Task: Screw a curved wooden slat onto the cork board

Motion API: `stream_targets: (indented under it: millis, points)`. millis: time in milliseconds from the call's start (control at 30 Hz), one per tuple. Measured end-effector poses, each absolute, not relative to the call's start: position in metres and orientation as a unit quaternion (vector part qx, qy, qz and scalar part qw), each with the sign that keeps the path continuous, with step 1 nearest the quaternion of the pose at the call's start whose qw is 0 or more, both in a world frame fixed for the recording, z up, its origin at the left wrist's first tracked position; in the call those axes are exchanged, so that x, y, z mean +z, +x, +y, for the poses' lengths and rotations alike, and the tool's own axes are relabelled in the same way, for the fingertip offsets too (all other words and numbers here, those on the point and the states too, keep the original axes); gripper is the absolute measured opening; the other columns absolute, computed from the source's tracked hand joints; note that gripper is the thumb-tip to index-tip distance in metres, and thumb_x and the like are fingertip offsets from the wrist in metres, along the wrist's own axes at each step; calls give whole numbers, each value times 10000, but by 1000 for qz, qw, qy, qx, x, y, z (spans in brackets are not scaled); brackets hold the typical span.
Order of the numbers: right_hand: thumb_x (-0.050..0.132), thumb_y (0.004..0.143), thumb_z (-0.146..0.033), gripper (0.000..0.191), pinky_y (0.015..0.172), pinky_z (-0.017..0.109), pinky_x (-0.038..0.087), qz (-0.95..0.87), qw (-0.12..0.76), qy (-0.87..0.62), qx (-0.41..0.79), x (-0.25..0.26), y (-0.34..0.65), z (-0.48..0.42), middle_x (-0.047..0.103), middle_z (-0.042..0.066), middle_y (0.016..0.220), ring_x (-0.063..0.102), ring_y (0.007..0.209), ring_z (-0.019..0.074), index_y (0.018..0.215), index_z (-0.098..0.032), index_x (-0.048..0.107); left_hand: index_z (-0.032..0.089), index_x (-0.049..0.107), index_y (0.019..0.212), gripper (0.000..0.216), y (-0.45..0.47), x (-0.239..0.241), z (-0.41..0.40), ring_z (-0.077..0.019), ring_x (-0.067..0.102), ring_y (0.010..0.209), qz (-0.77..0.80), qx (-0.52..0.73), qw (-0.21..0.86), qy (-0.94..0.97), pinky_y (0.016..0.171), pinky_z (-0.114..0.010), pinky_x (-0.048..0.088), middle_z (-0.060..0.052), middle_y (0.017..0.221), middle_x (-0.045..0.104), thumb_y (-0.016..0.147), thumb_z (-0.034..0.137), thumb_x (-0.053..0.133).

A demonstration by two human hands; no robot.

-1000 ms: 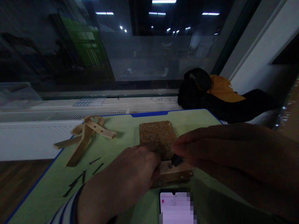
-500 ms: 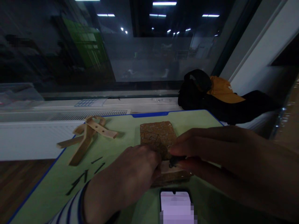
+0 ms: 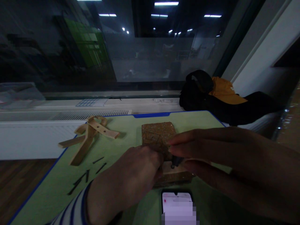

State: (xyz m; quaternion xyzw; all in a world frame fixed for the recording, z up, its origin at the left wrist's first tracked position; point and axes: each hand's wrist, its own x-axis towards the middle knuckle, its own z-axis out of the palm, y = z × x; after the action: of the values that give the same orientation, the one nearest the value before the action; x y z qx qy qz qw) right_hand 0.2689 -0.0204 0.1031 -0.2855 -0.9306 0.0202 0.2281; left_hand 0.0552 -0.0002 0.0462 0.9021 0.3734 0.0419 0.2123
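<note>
A brown cork board [image 3: 158, 135] lies on the green mat [image 3: 122, 150], with a pale wooden piece [image 3: 172, 169] on its near end. My left hand [image 3: 127, 178] rests closed on the near left part of the board, pressing on the wooden piece. My right hand [image 3: 225, 162] reaches in from the right and pinches a small dark tool [image 3: 176, 162] that stands on the wooden piece. The tool's tip is hidden between my fingers.
Several loose wooden strips [image 3: 90, 136] lie at the mat's back left, with dark nails [image 3: 87, 175] in front of them. A lit phone [image 3: 178, 206] lies near my body. A black bag and orange cap [image 3: 220, 93] sit at the back right by the window sill.
My right hand's fingertips have shifted slightly left over the dark tool. My left hand has stayed on the board.
</note>
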Motion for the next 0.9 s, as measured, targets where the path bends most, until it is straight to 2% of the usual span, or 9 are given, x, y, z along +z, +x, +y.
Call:
stream_targets:
  millis: [200, 333, 500, 633, 767, 900]
  points:
    - [463, 877, -245, 256, 618, 228, 523, -921, 246, -303, -10, 97, 272, -23, 660, -9, 1088, 648, 902, 165, 1122, -289, 523, 163, 626, 801, 217, 56, 49, -1, -169, 620, 786, 382, 40, 211, 899, 759, -294, 484, -41, 799, 660, 878, 221, 431]
    - [460, 869, -299, 165, 574, 226, 536, -903, 295, -311, 3, 97, 261, -24, 693, -50, 980, 666, 804, 149, 955, -318, 600, 165, 616, 845, 201, 57, 49, -1, -161, 619, 776, 374, 50, 223, 899, 736, -280, 488, -32, 812, 656, 875, 190, 419]
    - [472, 858, -341, 128, 537, 193, 527, -911, 277, -303, 47, 98, 256, -25, 682, -101, 899, 651, 708, 98, 891, -326, 594, 151, 609, 782, 218, 56, 44, 0, -166, 612, 791, 377, 59, 215, 899, 769, -297, 484, -40, 801, 649, 874, 186, 414]
    - [486, 848, -358, 129, 473, 250, 474, -911, 247, -323, 73, 101, 256, -24, 661, -77, 821, 620, 626, 108, 914, -304, 583, 153, 612, 772, 226, 56, 47, -1, -181, 615, 827, 380, 46, 212, 899, 791, -313, 482, -47, 801, 657, 879, 209, 421]
    - [500, 834, -341, 102, 449, 268, 423, -911, 235, -326, 92, 102, 255, -23, 638, -56, 771, 589, 577, 110, 849, -277, 578, 157, 622, 793, 238, 58, 54, -2, -189, 621, 822, 379, 46, 210, 900, 785, -317, 488, -47, 771, 663, 888, 232, 417]
    - [483, 837, -304, 127, 481, 265, 450, -916, 249, -304, 81, 105, 255, -19, 644, -39, 798, 602, 620, 129, 865, -283, 605, 158, 626, 795, 247, 57, 51, -2, -180, 618, 819, 375, 53, 213, 901, 771, -303, 489, -45, 784, 662, 891, 231, 410]
